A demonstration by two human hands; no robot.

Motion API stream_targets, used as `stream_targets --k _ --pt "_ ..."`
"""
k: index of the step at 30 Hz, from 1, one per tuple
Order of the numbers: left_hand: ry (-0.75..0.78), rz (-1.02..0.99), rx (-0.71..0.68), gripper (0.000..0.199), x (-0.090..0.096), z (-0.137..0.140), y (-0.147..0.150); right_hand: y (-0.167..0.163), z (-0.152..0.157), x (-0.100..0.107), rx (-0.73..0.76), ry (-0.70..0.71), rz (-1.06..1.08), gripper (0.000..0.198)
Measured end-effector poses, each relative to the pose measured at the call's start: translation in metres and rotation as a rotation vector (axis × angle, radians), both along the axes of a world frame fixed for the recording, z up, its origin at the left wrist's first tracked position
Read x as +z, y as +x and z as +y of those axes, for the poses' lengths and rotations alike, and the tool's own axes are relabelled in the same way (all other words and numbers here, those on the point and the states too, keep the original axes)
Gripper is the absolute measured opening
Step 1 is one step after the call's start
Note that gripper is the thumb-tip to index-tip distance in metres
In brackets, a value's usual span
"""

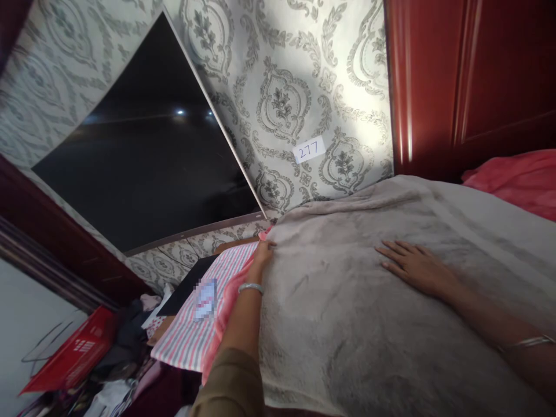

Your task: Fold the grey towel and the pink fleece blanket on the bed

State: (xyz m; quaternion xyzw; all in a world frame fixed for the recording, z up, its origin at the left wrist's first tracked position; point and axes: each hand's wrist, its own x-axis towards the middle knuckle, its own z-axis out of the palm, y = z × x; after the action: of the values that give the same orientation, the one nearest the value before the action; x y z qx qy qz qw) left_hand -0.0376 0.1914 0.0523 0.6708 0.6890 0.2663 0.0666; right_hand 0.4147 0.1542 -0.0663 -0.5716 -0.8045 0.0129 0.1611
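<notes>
Blanket [369,324], grey-beige and fleecy, lies spread over a bed and covers most of its visible top; it looks largely laid out, with soft creases across the middle and the left edge not yet pulled straight, so smoothing and squaring seem to be what is left. Under that left edge a pink sheet [226,304] peeks out, and beside it lies a pink-and-white striped cloth [197,339]

The left hand [263,253] reaches forward on a nearly straight arm, a silver bangle [251,286] at the wrist, its fingers [270,245] closed on the blanket's far left corner, pinching the edge. The right hand [414,267] rests palm down on the blanket's middle, fingers [393,250] spread wide and flat, pointing left, gripping nothing; the forearm comes in from the lower right with a thin bangle on it

Behind the bed hangs a dark television screen [147,156] against patterned wallpaper [286,87] bearing a small paper label. A red-brown wooden panel [469,81] stands at right, with a pink cloth [516,176] below it
</notes>
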Motion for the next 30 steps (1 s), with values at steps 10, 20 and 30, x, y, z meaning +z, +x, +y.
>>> stream_targets --k 10,20,30 --pt "0.194 0.059 -0.067 0.023 0.039 -0.008 -0.017 -0.001 -0.001 0.001 0.007 0.0 0.039 0.074" --pt "0.305 0.1 0.079 0.013 0.005 -0.006 -0.007 0.003 0.002 -0.002 -0.039 0.153 0.221 0.07" --pt "0.467 0.127 0.085 0.019 0.02 -0.024 0.001 0.009 0.003 0.011 -0.027 0.243 0.361 0.059"
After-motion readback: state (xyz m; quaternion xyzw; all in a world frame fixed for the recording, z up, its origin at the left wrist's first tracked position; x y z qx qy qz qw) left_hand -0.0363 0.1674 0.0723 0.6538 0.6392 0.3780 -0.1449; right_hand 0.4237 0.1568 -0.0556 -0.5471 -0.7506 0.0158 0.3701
